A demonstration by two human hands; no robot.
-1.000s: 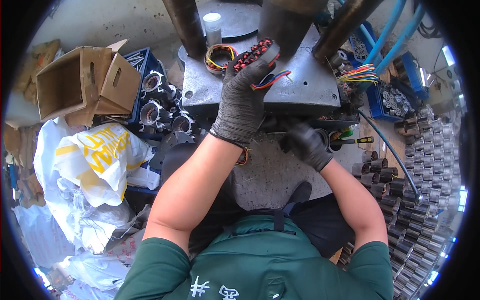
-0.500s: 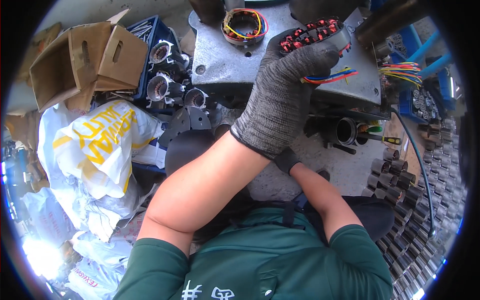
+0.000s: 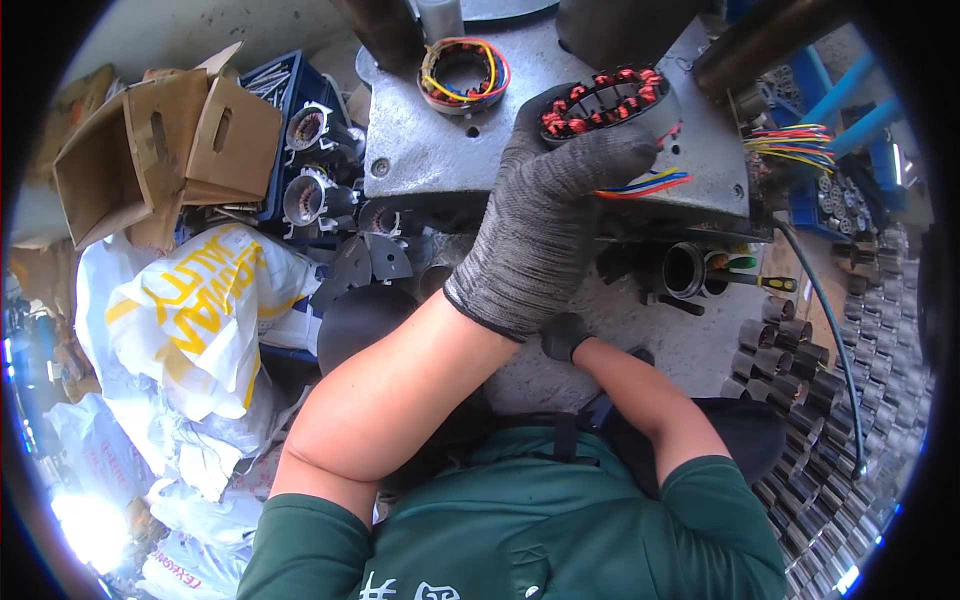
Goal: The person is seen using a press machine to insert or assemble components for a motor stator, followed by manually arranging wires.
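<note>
My left hand, in a grey knit glove, grips a motor stator by its ring, thumb across the near side. Red copper windings line the ring, and its blue, yellow and red lead wires hang out below the hand. The stator is held tilted above a thick metal plate. A second stator lies on that plate to the left, with yellow, red and blue leads looped over it. Lower down, my gloved right hand hangs beside the left wrist; its fingers are not clear.
Dark posts rise from the plate's far side. Motor housings and cardboard boxes stand left, above white plastic bags. Right are a wire bundle, a screwdriver, a cable and stacked metal cylinders.
My left hand and the stator have shifted slightly left and down in view. The right hand shows more fully below the left wrist. The surroundings have shifted a little too.
</note>
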